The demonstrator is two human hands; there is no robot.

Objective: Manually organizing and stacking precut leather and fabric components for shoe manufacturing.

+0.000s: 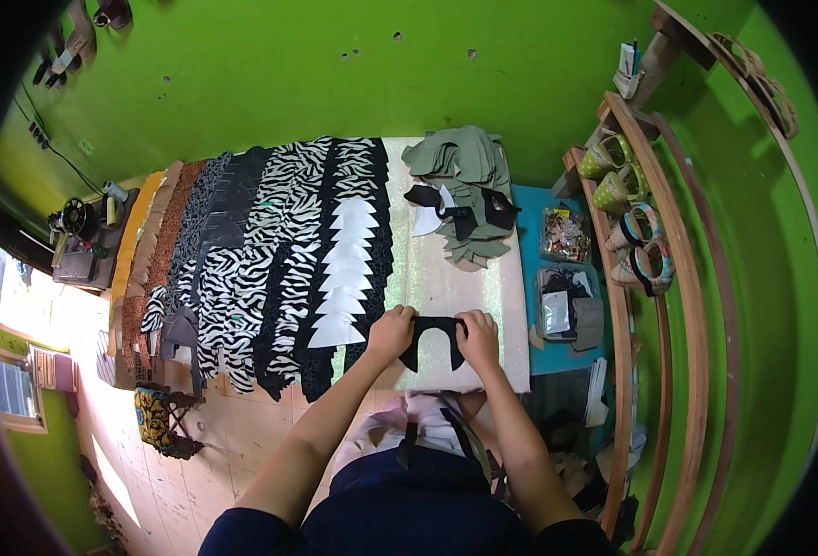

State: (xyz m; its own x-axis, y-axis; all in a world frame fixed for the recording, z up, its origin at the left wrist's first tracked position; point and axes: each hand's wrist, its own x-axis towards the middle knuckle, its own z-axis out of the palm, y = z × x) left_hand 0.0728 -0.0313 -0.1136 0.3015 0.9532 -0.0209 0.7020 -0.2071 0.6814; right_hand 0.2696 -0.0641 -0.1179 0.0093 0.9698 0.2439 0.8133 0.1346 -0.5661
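A black arch-shaped cut piece (437,323), looking like fabric or leather, is stretched between my hands over the near edge of the pale table (424,278). My left hand (392,334) is closed on its left side, fingers bent at the upper corner. On the opposite side, my right hand (479,339) grips the piece in the same way. Just left of my left hand runs an overlapping row of white pointed pieces (340,269) on black ones. Beyond my hands lie small black pieces (465,222) on stacked olive-green pieces (465,167).
Overlapping rows of zebra-print pieces (284,195), brown and mustard pieces (129,241) cover the table's left. A teal surface (538,278) holds clear bins (564,236) at the right. Wooden racks (678,306) with sandals (640,250) stand beyond. A sewing machine (80,222) is far left.
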